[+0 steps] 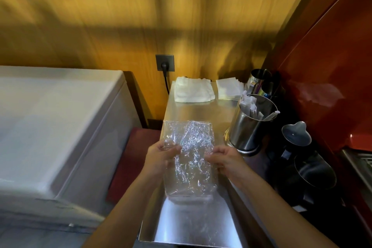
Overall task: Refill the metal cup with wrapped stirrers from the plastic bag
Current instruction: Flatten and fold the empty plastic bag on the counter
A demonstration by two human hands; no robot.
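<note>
Over the counter [201, 110] middle, left hand [161, 157] and right hand [227, 159] are pinching the seemingly empty plastic bag [189, 159]; metal cup [249, 127] at right edge is leaning, risking tipping stirrers [251, 106] out.

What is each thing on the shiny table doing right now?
Clear crinkled plastic bag: looks empty, held by both hands.
Left hand: grip pinching the bag's left edge.
Right hand: grip pinching its right edge.
Shiny metal cup: upright, holding wrapped stirrers.
White folded towel: lying flat.

Warm, dim light; broad shadows cross the wooden wall [120, 16]; glare on the steel counter [181, 227]; edges blurred, bowed.
</note>
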